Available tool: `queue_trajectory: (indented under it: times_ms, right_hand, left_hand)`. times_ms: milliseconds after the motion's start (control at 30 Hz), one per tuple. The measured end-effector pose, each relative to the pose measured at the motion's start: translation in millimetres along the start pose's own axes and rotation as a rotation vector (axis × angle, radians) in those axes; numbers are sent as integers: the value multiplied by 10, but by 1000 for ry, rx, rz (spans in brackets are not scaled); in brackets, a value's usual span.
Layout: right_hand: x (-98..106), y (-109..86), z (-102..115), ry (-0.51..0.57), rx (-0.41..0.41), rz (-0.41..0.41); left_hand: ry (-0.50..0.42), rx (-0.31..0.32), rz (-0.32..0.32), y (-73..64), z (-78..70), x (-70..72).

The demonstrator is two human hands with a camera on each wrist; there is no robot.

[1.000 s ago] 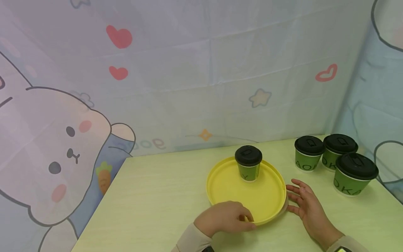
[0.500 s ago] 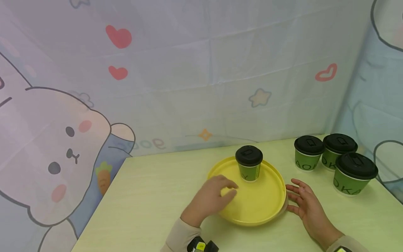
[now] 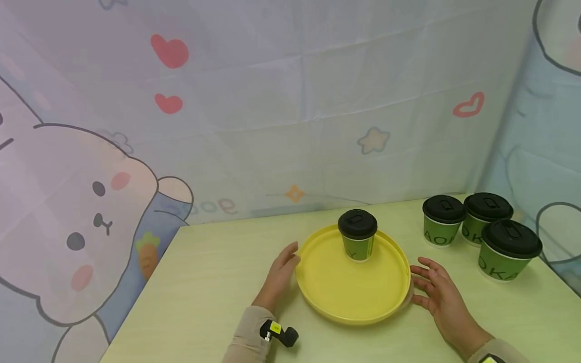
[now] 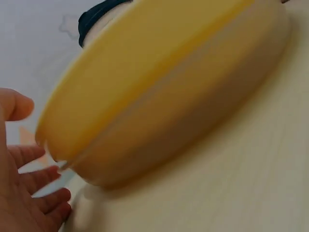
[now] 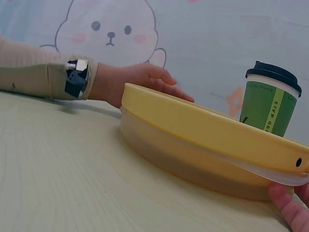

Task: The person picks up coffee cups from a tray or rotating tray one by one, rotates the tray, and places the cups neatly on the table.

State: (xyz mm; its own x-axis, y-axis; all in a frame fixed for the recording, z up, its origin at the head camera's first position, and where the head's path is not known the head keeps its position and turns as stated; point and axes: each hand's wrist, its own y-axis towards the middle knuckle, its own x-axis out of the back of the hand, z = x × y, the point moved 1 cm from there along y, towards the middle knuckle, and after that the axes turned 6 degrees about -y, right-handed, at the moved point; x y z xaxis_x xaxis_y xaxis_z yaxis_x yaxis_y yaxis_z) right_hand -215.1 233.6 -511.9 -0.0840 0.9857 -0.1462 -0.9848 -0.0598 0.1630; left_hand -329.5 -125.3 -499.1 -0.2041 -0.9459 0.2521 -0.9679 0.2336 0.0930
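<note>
A round yellow tray (image 3: 349,292) with a raised rim sits on a pale translucent base (image 5: 193,169). Toward its far side stands a green paper cup (image 3: 358,248) with a black lid, upright. My left hand (image 3: 278,275) is at the tray's left edge, thumb up and fingers extended; in the left wrist view its fingertips (image 4: 53,176) come right to the rim. On the opposite side my right hand (image 3: 447,305) has spread, loosely bent fingers against the tray's right edge. The right wrist view shows its thumb (image 5: 286,203) by the translucent base.
Several more lidded green cups stand at the table's back right: a slim one (image 3: 442,229), one behind (image 3: 474,229) and a wider one (image 3: 504,259) in front. The pale wood table (image 3: 218,282) ends at a cartoon-printed cloth (image 3: 254,126).
My left hand has left the tray's near rim and swung left and away from me to its left edge. My right hand, the tray and the cups keep their places.
</note>
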Motion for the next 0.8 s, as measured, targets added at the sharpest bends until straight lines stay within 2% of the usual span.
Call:
queue_trajectory:
  times_ms: [100,300,400,500,567,633,733,800]
  right_hand:
    - [-9,-2,4,-1,-3,0]
    - [15,33,0,-6,9,-9]
    - [45,134,59,-85,70,-28]
    - [48,326,209,-228,198,-37]
    - [11,478,376,-351,284,-14]
    - [-55,654,566,-428,355,41]
    - [-158,931,847,-528,371,148]
    - [-203,1121,970,-575,330,227]
  left_hand:
    - [-70,-20,19,19,105,-16]
    - [-117,24,38,3,145,-67]
    - [-117,34,33,-9,142,-69]
    - [-108,31,25,-16,143,-65]
    - [-106,32,18,-22,143,-64]
    - [-105,21,17,-26,146,-66]
    - [-104,17,19,-31,160,-75]
    - [-106,12,25,-41,165,-80]
